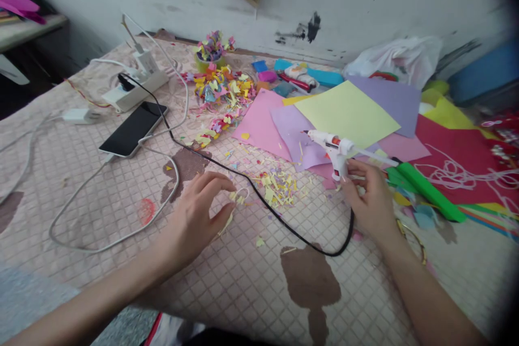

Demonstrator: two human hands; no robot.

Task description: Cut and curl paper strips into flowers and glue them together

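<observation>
My right hand [368,194] grips the handle of a white hot glue gun [338,148], held tilted above the sheets of paper. Its nozzle points left, and a glue stick [375,157] sticks out of the back. From the handle a black cord [267,205] loops across the table. My left hand [198,208] hovers palm down over the table left of that cord, fingers bent, with a gap between thumb and forefinger. Close to its fingertips are a thin white loop [243,193] and pale yellow paper scraps [279,186].
A phone [132,130] on a white cable lies near a power strip [138,89]. Paper-scrap flowers [223,86] and a small decorated pot [210,57] stand at the back. Coloured sheets [348,113], a green stick-like box [430,189] and white string [454,170] lie right.
</observation>
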